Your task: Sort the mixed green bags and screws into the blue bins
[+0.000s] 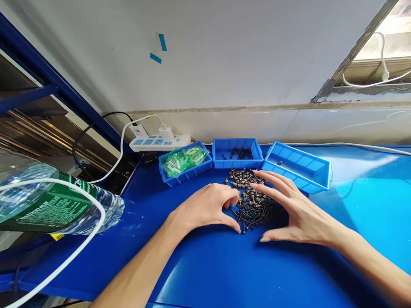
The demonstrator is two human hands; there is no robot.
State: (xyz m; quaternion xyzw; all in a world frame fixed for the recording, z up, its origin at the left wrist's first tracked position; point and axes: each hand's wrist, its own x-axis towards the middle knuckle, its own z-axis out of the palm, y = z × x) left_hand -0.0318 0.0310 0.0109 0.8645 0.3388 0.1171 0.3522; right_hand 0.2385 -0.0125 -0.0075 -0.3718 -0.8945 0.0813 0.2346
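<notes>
A heap of dark screws (252, 205) lies on the blue tabletop between my hands, with some shorter, brassy pieces towards its far side. My left hand (213, 207) touches the heap's left edge, its fingers curled and the thumb held apart, with nothing visible in its grasp. My right hand (293, 207) arches over the right side with fingers spread and holds nothing. Behind the heap, the middle blue bin (237, 164) contains several black screws (241, 153). The right blue bin (298, 167) has a couple of small dark pieces near its left end.
The left blue bin (186, 171) holds green-and-clear plastic packets (185, 160). A white power strip (160, 143) with plugs sits against the wall. At left, a large water bottle (58, 201) lies on its side, and a white cable (101, 209) loops in front of it.
</notes>
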